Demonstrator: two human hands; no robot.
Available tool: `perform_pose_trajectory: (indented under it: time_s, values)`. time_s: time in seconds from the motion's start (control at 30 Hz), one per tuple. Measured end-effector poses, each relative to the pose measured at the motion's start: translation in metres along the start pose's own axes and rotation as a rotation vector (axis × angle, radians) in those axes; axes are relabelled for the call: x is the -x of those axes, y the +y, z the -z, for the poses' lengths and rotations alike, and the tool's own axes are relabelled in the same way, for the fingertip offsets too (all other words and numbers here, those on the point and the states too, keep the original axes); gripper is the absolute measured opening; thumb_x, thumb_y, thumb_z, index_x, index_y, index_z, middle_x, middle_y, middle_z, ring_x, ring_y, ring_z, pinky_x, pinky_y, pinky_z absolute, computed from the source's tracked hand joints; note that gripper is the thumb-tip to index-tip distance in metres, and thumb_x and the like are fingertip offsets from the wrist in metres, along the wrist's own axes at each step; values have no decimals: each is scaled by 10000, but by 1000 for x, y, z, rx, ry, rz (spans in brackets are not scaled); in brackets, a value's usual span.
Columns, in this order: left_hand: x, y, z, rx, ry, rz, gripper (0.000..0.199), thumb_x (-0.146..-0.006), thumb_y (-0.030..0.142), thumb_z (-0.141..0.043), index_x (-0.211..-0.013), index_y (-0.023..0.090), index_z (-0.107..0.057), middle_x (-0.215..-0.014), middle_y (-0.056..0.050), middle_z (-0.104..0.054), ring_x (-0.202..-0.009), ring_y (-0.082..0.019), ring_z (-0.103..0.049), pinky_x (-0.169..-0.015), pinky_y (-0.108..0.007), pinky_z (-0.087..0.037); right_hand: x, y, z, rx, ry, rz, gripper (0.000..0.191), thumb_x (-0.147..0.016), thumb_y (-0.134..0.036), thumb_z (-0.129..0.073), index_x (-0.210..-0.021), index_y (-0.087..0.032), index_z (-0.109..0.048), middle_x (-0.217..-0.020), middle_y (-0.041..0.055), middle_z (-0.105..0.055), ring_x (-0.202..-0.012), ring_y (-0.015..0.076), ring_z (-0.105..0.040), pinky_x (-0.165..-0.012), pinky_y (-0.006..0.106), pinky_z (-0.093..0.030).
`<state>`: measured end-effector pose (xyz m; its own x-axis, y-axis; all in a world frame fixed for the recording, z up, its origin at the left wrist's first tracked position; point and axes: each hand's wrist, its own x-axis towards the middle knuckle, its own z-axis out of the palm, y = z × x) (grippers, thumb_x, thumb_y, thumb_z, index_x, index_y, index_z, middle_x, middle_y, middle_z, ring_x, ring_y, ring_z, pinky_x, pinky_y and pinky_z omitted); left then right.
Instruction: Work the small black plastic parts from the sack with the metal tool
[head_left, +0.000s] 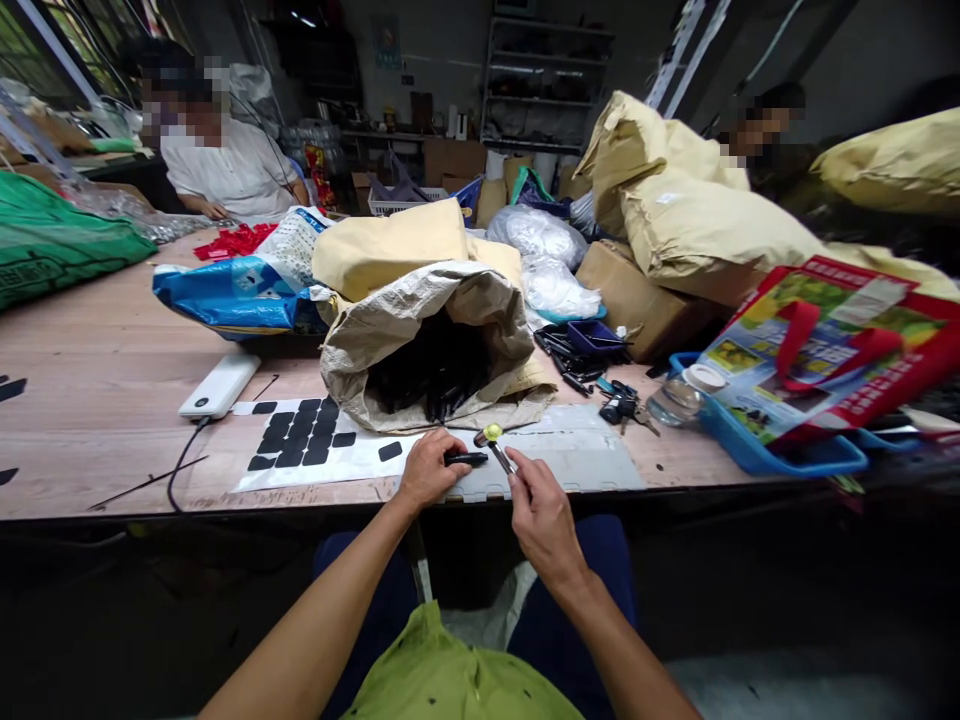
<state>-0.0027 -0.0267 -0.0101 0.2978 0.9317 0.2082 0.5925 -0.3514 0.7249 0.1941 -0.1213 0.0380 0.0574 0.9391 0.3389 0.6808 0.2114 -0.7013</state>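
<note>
Near the table's front edge, my left hand [431,468] is closed on a short black cylindrical piece [471,459] that points to the right. My right hand [541,508] grips the metal handle of a small hammer [491,436] with a yellowish head. The hammer head is just above the black piece's right end, over a grey board [566,455]. Right behind my hands, an open woven sack [360,345] holds many black pieces. Left of my left hand, black rounded squares [300,435] lie in rows on a white sheet.
A white power bank [220,386] with a cable lies at left. Keys [626,405], a clear jar [684,395] and a blue tray [780,460] with a colourful bag [832,350] stand at right. Large paper sacks [697,220] are piled behind. Two people sit across the table.
</note>
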Motion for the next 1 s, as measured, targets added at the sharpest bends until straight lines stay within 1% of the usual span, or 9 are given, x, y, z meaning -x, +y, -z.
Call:
perform_pose_trajectory:
  time_s: [0.1, 0.23, 0.4, 0.57, 0.63, 0.73, 0.83, 0.9, 1.0]
  values:
    - [0, 2, 0, -1, 10, -11, 148, -740, 226, -788, -865, 218, -711, -837, 4, -626, -851, -192, -574, -773, -305, -410, 9, -13, -8, 80, -27, 51, 425, -1028, -225, -388, -1408, -246, -577, -1043, 66, -642, -953, 169, -638, -886, 282, -506]
    - [1, 5, 1, -22, 28, -3, 101, -745, 198, -776, -811, 214, -701, -807, 10, -603, -828, -182, -561, -751, -297, -396, 12, -16, -11, 228, -92, 75, 437, -1015, -184, -380, -1381, -250, -610, -928, 46, -612, -843, 158, -623, -810, 249, -503]
    - [2, 4, 0, 10, 19, -10, 141, -738, 188, -773, -863, 226, -720, -836, 10, -632, -858, -188, -585, -774, -308, -413, 11, -17, -4, 257, -35, 27, 453, -1027, -220, -357, -1417, -253, -585, -963, 65, -624, -890, 174, -623, -833, 256, -501]
    - [1, 3, 0, -5, 21, -8, 135, -739, 194, -767, -860, 224, -717, -839, -1, -638, -874, -200, -594, -788, -323, -430, 9, -10, 2, 266, -88, -35, 438, -1012, -230, -373, -1366, -275, -628, -980, 57, -643, -894, 170, -631, -817, 247, -491]
    - [1, 4, 1, -19, 11, -17, 141, -740, 198, -763, -869, 224, -709, -846, -4, -637, -874, -203, -590, -793, -328, -435, 3, -3, 7, 268, -42, -69, 424, -1007, -249, -394, -1357, -287, -631, -1016, 53, -649, -940, 174, -635, -824, 247, -484]
    - [3, 7, 3, -44, 9, -29, 166, -731, 197, -763, -876, 219, -686, -868, -6, -635, -882, -205, -587, -812, -335, -440, -21, 15, 20, 345, 58, -121, 410, -1000, -256, -428, -1353, -294, -632, -1058, 52, -648, -1000, 184, -617, -816, 250, -462]
    - [4, 8, 2, -76, 11, -50, 213, -723, 227, -784, -908, 220, -677, -895, -11, -638, -902, -215, -587, -831, -343, -442, -51, 42, 31, 522, 45, -201, 389, -966, -208, -490, -1302, -285, -670, -1037, 56, -637, -948, 186, -587, -760, 266, -420]
    - [3, 7, 1, -99, 7, -69, 233, -741, 271, -795, -943, 225, -688, -900, -17, -639, -910, -222, -586, -841, -350, -440, -68, 61, 31, 642, 34, -236, 379, -956, -188, -509, -1279, -275, -687, -1032, 67, -626, -953, 195, -562, -765, 283, -394]
    - [0, 7, 3, -118, 1, -83, 173, -823, 332, -753, -954, 230, -705, -886, -26, -638, -901, -223, -586, -837, -354, -437, -82, 82, 21, 748, 56, -269, 380, -969, -194, -498, -1298, -275, -670, -1052, 83, -608, -972, 212, -532, -771, 310, -363]
